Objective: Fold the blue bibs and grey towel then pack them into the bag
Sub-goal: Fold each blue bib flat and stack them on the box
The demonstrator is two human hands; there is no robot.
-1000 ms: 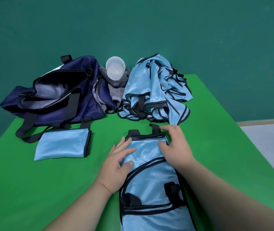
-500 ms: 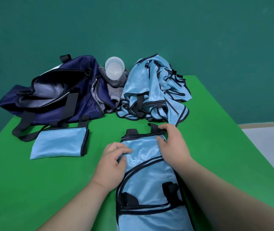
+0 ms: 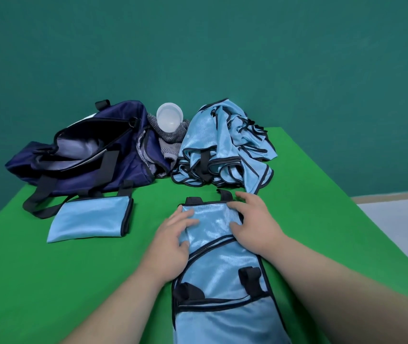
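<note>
Cloth like this blue bib (image 3: 219,271) looked light, limp and slippery, so we judged it would slide on the green table (image 3: 49,281) unless pinned. It lay lengthwise before us, folded narrow. Our left hand (image 3: 173,235) and right hand (image 3: 254,225) rested flat on its far end, fingers spread, gripping nothing. We reckoned the black-bound far edge the best hold. The bag (image 3: 81,157) lay open at the far left, well apart.
</note>
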